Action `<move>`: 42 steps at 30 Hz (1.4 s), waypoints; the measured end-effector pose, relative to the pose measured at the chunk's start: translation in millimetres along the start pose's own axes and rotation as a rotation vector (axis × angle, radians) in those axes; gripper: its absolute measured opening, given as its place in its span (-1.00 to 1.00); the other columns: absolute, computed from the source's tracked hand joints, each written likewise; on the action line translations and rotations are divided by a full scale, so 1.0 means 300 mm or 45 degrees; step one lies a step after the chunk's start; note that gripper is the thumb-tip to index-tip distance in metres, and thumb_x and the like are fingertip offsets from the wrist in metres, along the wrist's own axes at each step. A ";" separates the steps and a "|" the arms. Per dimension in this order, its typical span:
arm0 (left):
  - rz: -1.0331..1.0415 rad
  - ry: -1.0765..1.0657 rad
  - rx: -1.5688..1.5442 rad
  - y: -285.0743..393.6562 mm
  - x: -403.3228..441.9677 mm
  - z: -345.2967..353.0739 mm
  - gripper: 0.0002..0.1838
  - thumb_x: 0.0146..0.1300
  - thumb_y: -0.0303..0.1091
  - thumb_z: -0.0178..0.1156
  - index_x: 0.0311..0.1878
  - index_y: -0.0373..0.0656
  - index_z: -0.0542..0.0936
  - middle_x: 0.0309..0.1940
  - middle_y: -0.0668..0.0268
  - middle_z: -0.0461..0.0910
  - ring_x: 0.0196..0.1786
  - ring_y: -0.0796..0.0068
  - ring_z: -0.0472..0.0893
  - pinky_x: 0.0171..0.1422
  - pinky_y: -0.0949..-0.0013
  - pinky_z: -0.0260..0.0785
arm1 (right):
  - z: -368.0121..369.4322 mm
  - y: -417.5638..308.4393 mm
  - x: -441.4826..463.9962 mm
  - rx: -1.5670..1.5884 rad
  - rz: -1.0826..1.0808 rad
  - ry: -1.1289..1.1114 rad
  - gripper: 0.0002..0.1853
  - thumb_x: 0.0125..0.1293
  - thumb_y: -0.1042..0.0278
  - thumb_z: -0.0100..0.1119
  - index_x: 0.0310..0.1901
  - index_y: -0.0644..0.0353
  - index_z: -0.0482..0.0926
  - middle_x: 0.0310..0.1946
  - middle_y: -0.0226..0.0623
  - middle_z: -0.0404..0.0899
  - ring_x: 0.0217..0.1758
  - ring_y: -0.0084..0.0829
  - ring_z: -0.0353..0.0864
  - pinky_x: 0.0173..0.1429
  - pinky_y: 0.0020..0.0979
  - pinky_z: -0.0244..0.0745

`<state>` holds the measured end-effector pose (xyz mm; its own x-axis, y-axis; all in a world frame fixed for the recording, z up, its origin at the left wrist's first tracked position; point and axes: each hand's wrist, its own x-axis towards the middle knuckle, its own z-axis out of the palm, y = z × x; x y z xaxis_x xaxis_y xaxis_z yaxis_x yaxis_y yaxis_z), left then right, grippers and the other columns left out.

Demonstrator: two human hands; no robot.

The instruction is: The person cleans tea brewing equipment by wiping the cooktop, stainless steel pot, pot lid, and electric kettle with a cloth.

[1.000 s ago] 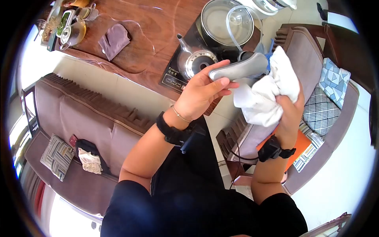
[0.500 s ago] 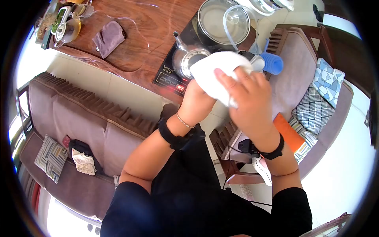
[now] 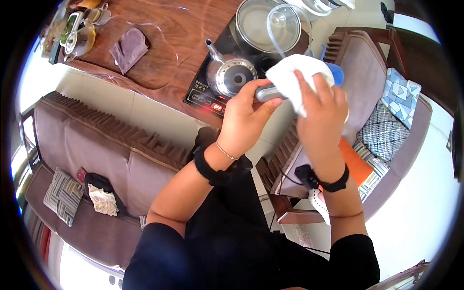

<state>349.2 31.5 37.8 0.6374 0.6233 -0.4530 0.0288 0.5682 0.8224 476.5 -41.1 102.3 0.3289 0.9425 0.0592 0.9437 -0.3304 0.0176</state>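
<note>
My left hand [image 3: 241,116] pinches one end of a grey, rounded, handle-like object [image 3: 267,93] between thumb and fingers. The white cloth [image 3: 285,75] is draped over the object's other end, so its full kind cannot be made out. Fingers of my right hand [image 3: 321,111] press on the cloth and grip it around that end. Just beyond my left hand, a steel kettle [image 3: 234,76] stands on a black electric cooker [image 3: 205,99] with a lit red display. A blue ribbed item [image 3: 335,73] shows partly behind the cloth.
Behind the kettle is a round glass-topped pot [image 3: 261,29] with a clear hose [image 3: 271,36]. A folded purple cloth [image 3: 129,50] and a glass teapot [image 3: 81,39] are on the wooden table [image 3: 179,53]. Cushioned sofas [image 3: 96,125] flank me, with pillows [image 3: 382,133] on the right one.
The cloth and my right hand have moved right, away from my left hand, uncovering the grey end of the held object. More of the kettle now shows and less of the blue item.
</note>
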 end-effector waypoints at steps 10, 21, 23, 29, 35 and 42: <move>0.030 -0.098 -0.012 0.045 0.000 -0.011 -0.61 0.29 -0.50 0.17 0.16 -0.38 0.39 0.00 0.24 0.55 -0.02 0.54 0.55 0.10 0.50 0.43 | 0.038 0.076 0.003 -0.017 0.078 -0.002 -0.43 -0.04 0.57 0.13 0.11 -0.02 0.58 -0.07 -0.35 0.50 -0.24 -0.17 0.39 -0.12 -0.19 0.33; -0.262 -0.001 -0.529 0.049 0.012 -0.028 -0.66 0.36 -0.47 0.04 0.16 -0.33 0.35 0.05 0.13 0.51 0.14 0.22 0.53 0.23 0.19 0.41 | 0.121 0.033 -0.025 0.438 0.401 0.114 -0.30 -0.01 0.60 0.12 0.27 -0.03 0.40 0.06 -0.05 0.41 -0.04 0.03 0.40 0.07 -0.10 0.33; -0.283 -0.023 -0.506 0.057 0.020 -0.029 -0.68 0.36 -0.46 0.04 0.14 -0.32 0.36 0.06 0.12 0.51 0.15 0.19 0.52 0.25 0.18 0.39 | 0.195 0.133 -0.048 0.478 0.527 0.173 -0.31 0.00 0.61 0.09 0.27 -0.01 0.40 0.03 -0.05 0.45 -0.02 0.00 0.45 0.10 -0.13 0.35; -0.267 -0.090 -0.338 0.047 0.016 -0.074 -0.66 0.35 -0.45 0.05 0.15 -0.27 0.34 0.10 0.11 0.45 0.19 0.19 0.45 0.31 0.15 0.30 | 0.345 0.270 -0.214 1.389 1.226 0.236 -0.36 0.04 0.63 -0.02 0.27 0.19 0.37 -0.08 -0.16 0.57 -0.08 -0.33 0.58 0.04 -0.35 0.47; 0.482 -0.190 1.116 0.165 0.047 -0.033 -0.44 0.21 -0.54 0.16 0.30 -0.27 0.28 0.24 0.12 0.30 0.25 0.29 0.35 0.26 0.26 0.28 | 0.429 0.152 -0.300 1.780 1.346 0.347 -0.40 0.09 0.60 0.05 0.26 0.25 0.35 0.01 -0.12 0.54 0.02 -0.35 0.55 0.10 -0.38 0.47; 0.797 -0.823 1.992 0.237 0.198 0.183 -0.34 0.25 -0.22 0.18 0.39 -0.10 0.23 0.31 -0.14 0.22 0.20 -0.11 0.42 0.16 0.16 0.38 | 0.317 -0.003 -0.201 1.352 1.044 0.457 -0.16 -0.06 0.60 0.23 0.36 -0.06 0.26 0.24 -0.11 0.35 0.30 0.03 0.27 0.37 -0.14 0.19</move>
<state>431.6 79.5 88.4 0.9944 0.0206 -0.1041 0.0705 -0.8616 0.5026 459.2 -92.9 3.7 0.9220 0.3820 -0.0633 0.1161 -0.4288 -0.8959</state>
